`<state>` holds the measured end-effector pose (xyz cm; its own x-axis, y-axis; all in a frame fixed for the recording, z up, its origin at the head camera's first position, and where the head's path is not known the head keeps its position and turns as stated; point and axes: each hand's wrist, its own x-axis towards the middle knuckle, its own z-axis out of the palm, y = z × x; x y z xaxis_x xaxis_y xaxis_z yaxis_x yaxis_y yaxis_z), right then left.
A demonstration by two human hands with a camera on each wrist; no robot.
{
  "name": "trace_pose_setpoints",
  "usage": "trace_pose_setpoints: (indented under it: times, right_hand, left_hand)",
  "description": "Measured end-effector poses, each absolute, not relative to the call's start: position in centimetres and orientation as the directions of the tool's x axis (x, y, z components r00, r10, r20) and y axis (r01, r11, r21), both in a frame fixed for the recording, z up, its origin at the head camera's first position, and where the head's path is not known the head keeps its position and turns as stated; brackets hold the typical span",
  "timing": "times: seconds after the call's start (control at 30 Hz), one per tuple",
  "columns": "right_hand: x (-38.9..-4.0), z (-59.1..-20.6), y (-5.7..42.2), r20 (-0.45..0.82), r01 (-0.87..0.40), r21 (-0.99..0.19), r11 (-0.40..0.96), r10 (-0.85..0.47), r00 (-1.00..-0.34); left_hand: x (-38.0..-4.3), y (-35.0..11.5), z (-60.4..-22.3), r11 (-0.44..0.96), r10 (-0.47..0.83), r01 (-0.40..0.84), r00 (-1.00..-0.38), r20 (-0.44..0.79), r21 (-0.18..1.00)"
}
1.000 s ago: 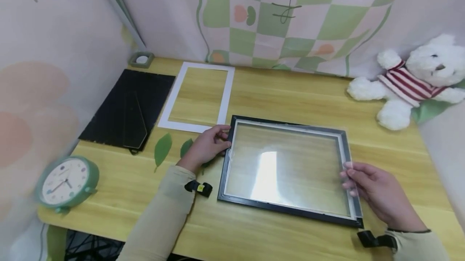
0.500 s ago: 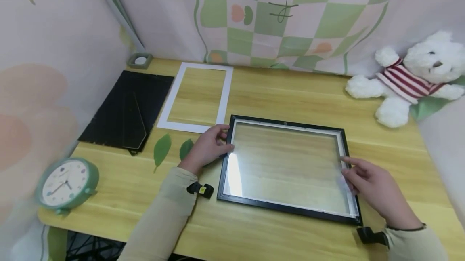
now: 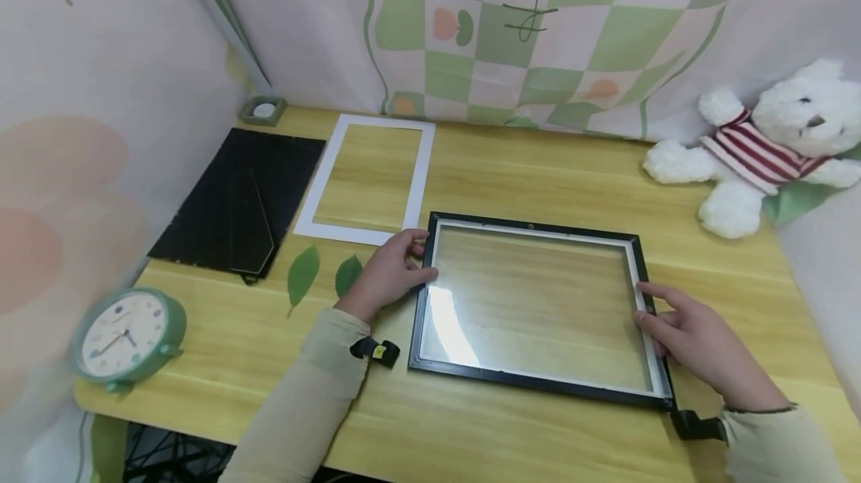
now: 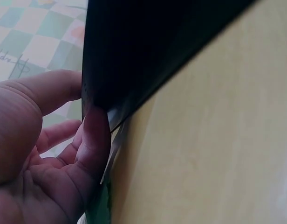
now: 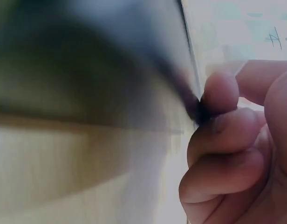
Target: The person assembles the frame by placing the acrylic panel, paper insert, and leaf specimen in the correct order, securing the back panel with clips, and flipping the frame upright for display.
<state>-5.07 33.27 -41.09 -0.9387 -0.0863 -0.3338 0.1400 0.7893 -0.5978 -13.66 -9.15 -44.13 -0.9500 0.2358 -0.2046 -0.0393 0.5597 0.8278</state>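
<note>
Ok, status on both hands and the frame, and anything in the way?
Left hand gripping left edge of black frame; right hand pinching its right edge. Clear pane within. White mat just beyond left hand, contact unclear.

We get an evenly bright head view and two dimmer, softer wrist views.
Glare streaks the near left part of the clear pane [image 3: 538, 303] in the black frame [image 3: 538, 386]; shadows on the tabletop [image 3: 558, 176] look soft. In the left wrist view we see the frame sink to near-black above blurred wood. In the right one it smears out of focus, the right hand [image 5: 241, 154] is clearer, and the far cloth [image 5: 241, 37] washes out pale.
</note>
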Motion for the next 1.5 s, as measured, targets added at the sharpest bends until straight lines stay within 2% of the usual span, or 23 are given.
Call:
trace_pose_setpoints:
  times: [0.27, 0.37, 0.5, 0.67, 0.87, 1.03, 1.5]
  right_hand:
    - [-4.4, -41.5, 34.0, -0.25, 0.131, -0.579, 0.804, -0.023, -0.968]
    - [-3.8, -41.8, 34.3, -0.231, 0.146, -0.605, 0.783, 0.002, -0.973]
    - [-3.1, -42.0, 34.6, -0.257, 0.189, -0.643, 0.742, 0.024, -0.966]
    - [-2.8, -42.3, 34.9, -0.297, 0.21, -0.655, 0.726, 0.008, -0.955]
    - [-2.5, -42.7, 34.9, -0.286, 0.202, -0.611, 0.765, 0.025, -0.958]
    - [-2.6, -42.7, 34.8, -0.261, 0.195, -0.582, 0.789, 0.046, -0.964]
    - [-3.2, -42.7, 34.2, -0.312, 0.238, -0.591, 0.771, 0.053, -0.949]
  left_hand:
    - [-13.4, -9.1, -44.1, 0.575, 0.25, 0.001, -0.952, -0.175, 0.818]
    - [-13.3, -9.3, -44.2, 0.557, 0.262, 0.008, -0.951, -0.167, 0.83]
    - [-13.2, -9.8, -44.1, 0.538, 0.281, 0.002, -0.943, -0.177, 0.843]
    - [-12.8, -10.0, -43.8, 0.593, 0.317, 0.005, -0.921, -0.228, 0.805]
    - [-12.4, -9.7, -43.5, 0.624, 0.34, -0.007, -0.898, -0.28, 0.781]
    - [-12.3, -9.2, -43.5, 0.642, 0.35, 0.015, -0.895, -0.276, 0.767]
    - [-11.9, -8.5, -43.3, 0.719, 0.331, 0.07, -0.909, -0.253, 0.692]
